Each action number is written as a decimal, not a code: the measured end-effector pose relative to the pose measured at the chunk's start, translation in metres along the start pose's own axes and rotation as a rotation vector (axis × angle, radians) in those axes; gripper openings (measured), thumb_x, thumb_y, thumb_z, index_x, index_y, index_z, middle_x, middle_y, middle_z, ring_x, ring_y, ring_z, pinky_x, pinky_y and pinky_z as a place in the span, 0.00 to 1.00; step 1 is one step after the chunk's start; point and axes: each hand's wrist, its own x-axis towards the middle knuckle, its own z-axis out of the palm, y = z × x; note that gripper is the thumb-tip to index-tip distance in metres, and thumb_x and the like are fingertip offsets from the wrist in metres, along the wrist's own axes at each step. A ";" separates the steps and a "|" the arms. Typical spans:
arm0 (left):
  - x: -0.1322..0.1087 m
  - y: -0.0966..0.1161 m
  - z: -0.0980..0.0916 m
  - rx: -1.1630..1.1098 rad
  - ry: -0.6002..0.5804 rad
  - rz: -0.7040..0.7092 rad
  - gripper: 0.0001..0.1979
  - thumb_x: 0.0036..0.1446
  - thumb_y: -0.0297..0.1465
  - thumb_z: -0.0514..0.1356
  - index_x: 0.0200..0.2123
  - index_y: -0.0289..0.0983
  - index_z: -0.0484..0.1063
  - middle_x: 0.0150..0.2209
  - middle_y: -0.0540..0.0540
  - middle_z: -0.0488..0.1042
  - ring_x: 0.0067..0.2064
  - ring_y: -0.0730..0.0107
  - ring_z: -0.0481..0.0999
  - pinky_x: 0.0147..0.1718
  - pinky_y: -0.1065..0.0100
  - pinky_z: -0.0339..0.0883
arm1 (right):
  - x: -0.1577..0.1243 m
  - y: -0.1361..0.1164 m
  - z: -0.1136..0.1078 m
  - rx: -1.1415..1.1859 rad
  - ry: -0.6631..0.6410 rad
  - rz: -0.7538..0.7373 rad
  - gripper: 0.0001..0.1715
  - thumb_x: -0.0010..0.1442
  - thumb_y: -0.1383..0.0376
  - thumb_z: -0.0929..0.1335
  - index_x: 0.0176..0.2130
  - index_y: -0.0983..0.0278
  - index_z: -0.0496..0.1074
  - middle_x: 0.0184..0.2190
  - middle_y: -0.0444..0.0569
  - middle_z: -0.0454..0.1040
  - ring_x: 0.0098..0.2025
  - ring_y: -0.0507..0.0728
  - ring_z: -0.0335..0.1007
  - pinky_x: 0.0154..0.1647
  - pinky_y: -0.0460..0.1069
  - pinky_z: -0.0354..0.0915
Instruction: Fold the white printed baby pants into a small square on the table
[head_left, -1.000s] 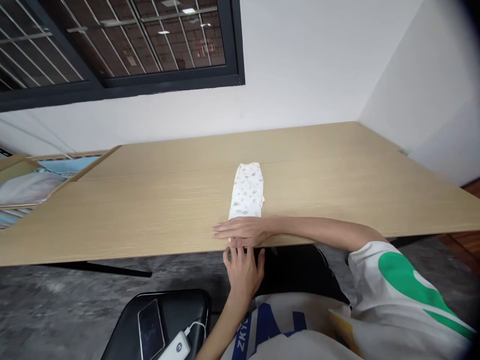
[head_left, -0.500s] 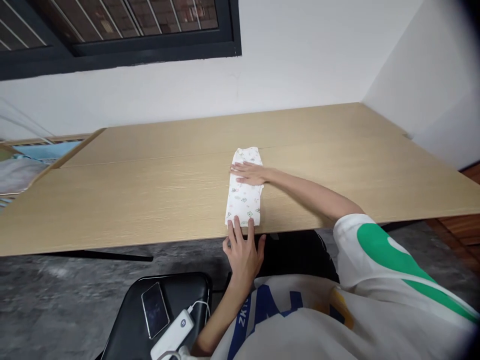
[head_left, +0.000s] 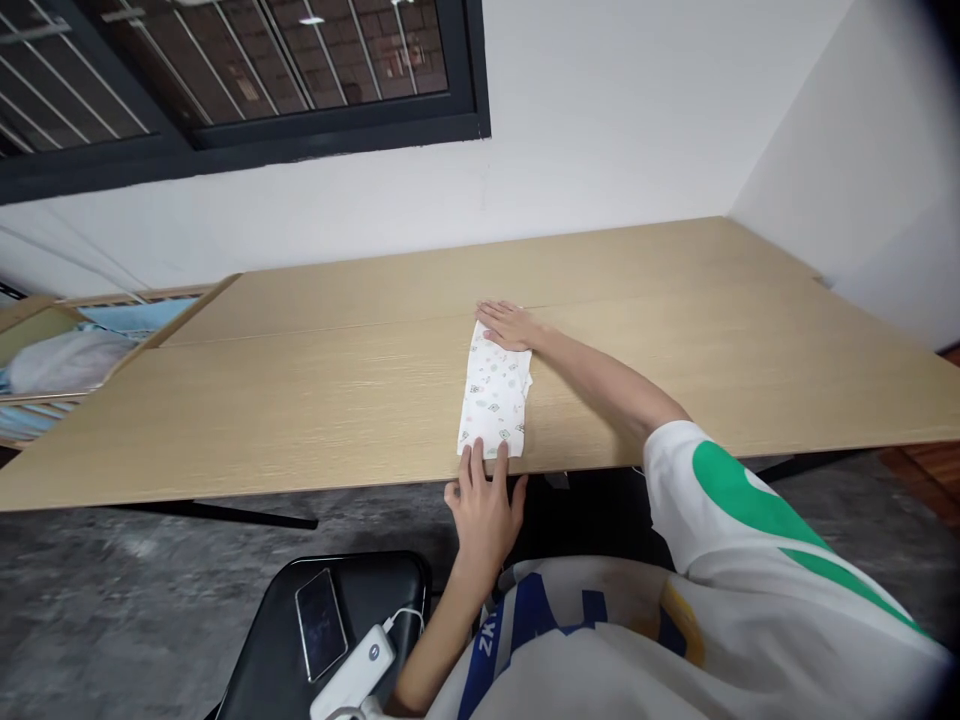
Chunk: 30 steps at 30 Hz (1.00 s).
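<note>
A white folded cloth (head_left: 495, 395) with a small printed pattern lies flat on the wooden table (head_left: 337, 390), its near end close to the front edge. My right hand (head_left: 506, 326) rests flat across the far end of the cloth, fingers stretched out and pointing left, hiding most of that end. At the near end, my left hand (head_left: 484, 500) has its fingers spread, with the fingertips touching the cloth's edge. A small bit of cloth sticks out on the right side.
A black chair (head_left: 262, 640) below the table's front edge holds a phone (head_left: 321, 625) and a white power bank (head_left: 354, 675) with a cable. Left of the table stands a wooden crib (head_left: 142, 350) with bedding. A dark-framed window (head_left: 337, 135) is set in the wall behind.
My right hand has slid away from me along the cloth, from its upper middle to its far end. My left hand stays at the near edge. The view has tilted up slightly.
</note>
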 end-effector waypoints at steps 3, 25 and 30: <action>0.009 -0.026 -0.004 -0.069 0.015 0.092 0.24 0.69 0.42 0.59 0.65 0.45 0.69 0.67 0.37 0.69 0.65 0.49 0.69 0.55 0.47 0.62 | -0.034 -0.038 -0.011 0.000 0.160 -0.025 0.34 0.72 0.60 0.59 0.72 0.72 0.58 0.74 0.64 0.53 0.76 0.69 0.46 0.75 0.65 0.46; -0.007 -0.056 -0.060 -0.488 -0.008 0.647 0.21 0.69 0.22 0.56 0.63 0.40 0.66 0.45 0.45 0.80 0.45 0.64 0.78 0.49 0.58 0.68 | -0.272 -0.195 -0.032 -0.071 0.197 -0.413 0.13 0.77 0.68 0.59 0.47 0.65 0.72 0.33 0.47 0.75 0.36 0.56 0.68 0.41 0.52 0.66; -0.007 -0.050 -0.087 -0.554 0.164 0.657 0.20 0.65 0.19 0.61 0.58 0.40 0.71 0.46 0.46 0.81 0.46 0.65 0.79 0.49 0.59 0.68 | -0.273 -0.202 -0.070 0.073 0.185 -0.392 0.13 0.77 0.64 0.60 0.45 0.65 0.72 0.33 0.48 0.76 0.35 0.55 0.70 0.39 0.51 0.68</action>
